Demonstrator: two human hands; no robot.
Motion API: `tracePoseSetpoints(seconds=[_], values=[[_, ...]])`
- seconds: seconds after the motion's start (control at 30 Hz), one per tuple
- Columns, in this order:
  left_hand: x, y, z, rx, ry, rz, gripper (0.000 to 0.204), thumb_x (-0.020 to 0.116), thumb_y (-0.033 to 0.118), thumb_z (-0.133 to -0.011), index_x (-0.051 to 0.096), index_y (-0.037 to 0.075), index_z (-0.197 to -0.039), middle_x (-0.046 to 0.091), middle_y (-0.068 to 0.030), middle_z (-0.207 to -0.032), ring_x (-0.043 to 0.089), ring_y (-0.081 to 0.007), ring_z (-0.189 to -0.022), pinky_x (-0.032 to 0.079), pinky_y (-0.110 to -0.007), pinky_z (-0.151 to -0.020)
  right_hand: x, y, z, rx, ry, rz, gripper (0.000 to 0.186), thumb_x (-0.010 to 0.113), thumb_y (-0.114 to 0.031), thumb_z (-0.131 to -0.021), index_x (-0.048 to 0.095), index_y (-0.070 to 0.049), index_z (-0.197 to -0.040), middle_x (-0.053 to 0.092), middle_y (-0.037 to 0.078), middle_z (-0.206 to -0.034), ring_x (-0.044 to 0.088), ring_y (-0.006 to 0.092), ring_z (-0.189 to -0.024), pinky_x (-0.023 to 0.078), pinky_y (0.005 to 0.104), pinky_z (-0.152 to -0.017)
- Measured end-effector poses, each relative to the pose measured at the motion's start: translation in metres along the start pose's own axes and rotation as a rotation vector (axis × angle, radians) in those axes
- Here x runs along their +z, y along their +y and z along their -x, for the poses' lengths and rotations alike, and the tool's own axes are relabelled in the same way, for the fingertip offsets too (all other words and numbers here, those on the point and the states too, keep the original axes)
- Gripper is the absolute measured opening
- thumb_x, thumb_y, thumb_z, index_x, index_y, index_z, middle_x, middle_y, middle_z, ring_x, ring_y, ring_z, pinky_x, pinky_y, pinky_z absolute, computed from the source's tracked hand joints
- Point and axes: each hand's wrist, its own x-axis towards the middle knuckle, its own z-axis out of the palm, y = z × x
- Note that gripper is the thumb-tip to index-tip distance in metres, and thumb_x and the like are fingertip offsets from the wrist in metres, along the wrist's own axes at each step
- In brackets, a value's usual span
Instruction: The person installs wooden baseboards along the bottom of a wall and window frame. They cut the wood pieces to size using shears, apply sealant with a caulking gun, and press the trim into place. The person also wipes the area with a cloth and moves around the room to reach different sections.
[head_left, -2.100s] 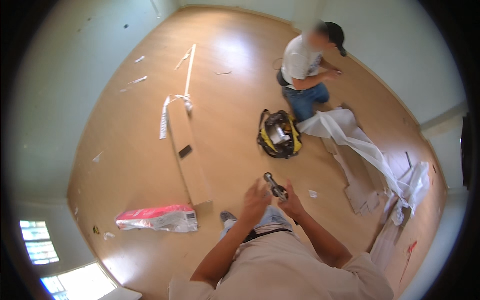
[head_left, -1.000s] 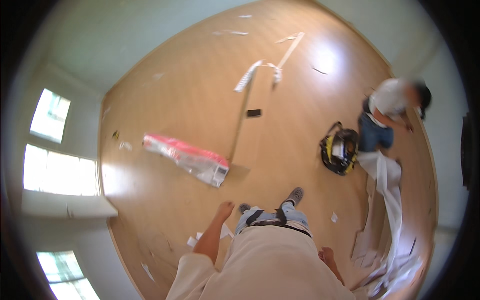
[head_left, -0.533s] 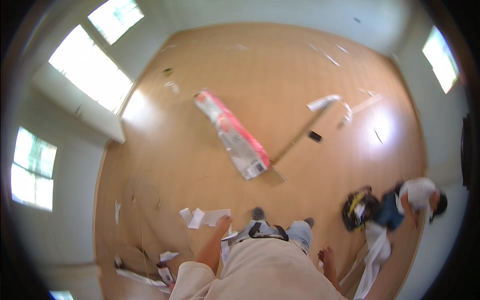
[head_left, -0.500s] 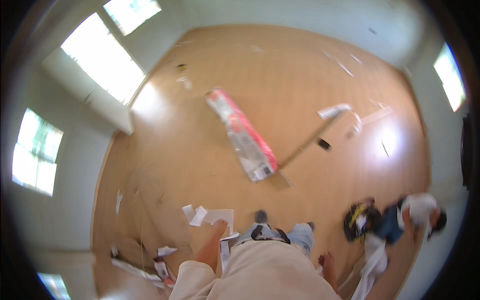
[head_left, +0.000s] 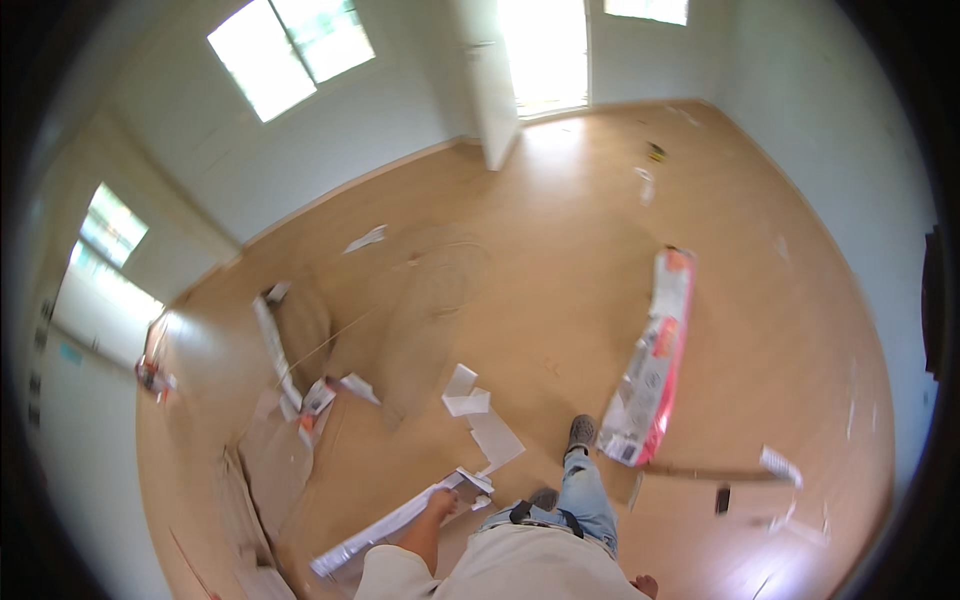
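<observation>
My left hand point(head_left: 442, 502) is closed on the upper edge of a long, narrow white carton point(head_left: 385, 530), near its end, at my left side. The carton has a grey inner side and slants from beside my hip toward the lower left. My right hand point(head_left: 646, 586) shows only in part at the lower edge, low by my right side; blur hides whether its fingers grip anything. Ahead of my left hand, pieces of white sheet point(head_left: 497, 440) lie on the floor. A long plastic-wrapped pack point(head_left: 648, 370), white and pink-red, lies ahead of me to the right.
Flattened brown cardboard point(head_left: 275, 455) and white scraps point(head_left: 318, 398) lie at the left. A thin brown strip point(head_left: 715, 474), a small black object point(head_left: 722, 500) and a curled white strip point(head_left: 780, 466) are at the right. A door point(head_left: 490, 90) stands open at the back.
My view has turned left, so the wrapped pack now appears farther right and the other person is out of view. The carton by my left hand shows much more fully.
</observation>
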Motion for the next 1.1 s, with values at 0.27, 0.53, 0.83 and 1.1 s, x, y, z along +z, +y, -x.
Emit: tracePoseSetpoints(seconds=[0.27, 0.53, 0.83, 1.1], values=[[0.069, 0.036, 0.019, -0.3, 0.018, -0.074, 0.027, 0.065, 0.032, -0.093, 0.069, 0.005, -0.098, 0.066, -0.0073, -0.08, 0.063, -0.0203, -0.069, 0.052, -0.037, -0.059, 0.006, -0.204, -0.205, -0.088, -0.101, 0.005, 0.012, 0.054, -0.027, -0.094, 0.051, -0.016, -0.096, 0.057, 0.007, -0.074, 0.062, 0.0241, -0.064, 0.053, 0.0417, -0.054], [0.079, 0.282, 0.039, 0.456, 0.249, 0.345, 0.033, 0.058, 0.026, -0.099, 0.062, 0.002, -0.122, 0.07, -0.0101, -0.103, 0.066, -0.0174, -0.085, 0.053, -0.031, -0.07, 0.209, -0.451, -0.173, -0.291, -0.222, 0.451, 0.053, 0.053, -0.014, -0.095, 0.036, -0.004, -0.144, 0.065, 0.014, -0.093, 0.065, 0.0206, -0.07, 0.054, 0.0308, -0.056], [0.121, 0.156, 0.031, -0.253, 0.398, 0.356, 0.027, 0.06, 0.026, -0.095, 0.067, 0.001, -0.1, 0.068, -0.0115, -0.084, 0.065, -0.0237, -0.073, 0.053, -0.037, -0.062, 0.358, -0.538, -0.196, -0.285, -0.333, 0.581, 0.049, 0.052, -0.019, -0.098, 0.039, -0.003, -0.143, 0.066, 0.013, -0.096, 0.067, 0.0211, -0.075, 0.057, 0.033, -0.061], [0.135, 0.214, -0.098, -0.414, 0.261, 0.624, 0.021, 0.064, 0.022, -0.09, 0.062, 0.002, -0.089, 0.06, -0.0134, -0.071, 0.056, -0.0267, -0.05, 0.045, -0.039, -0.043, 0.332, -0.529, -0.242, -0.337, -0.361, 0.81, 0.046, 0.059, -0.015, -0.094, 0.046, -0.004, -0.136, 0.066, 0.014, -0.093, 0.067, 0.0245, -0.073, 0.056, 0.0434, -0.06]])
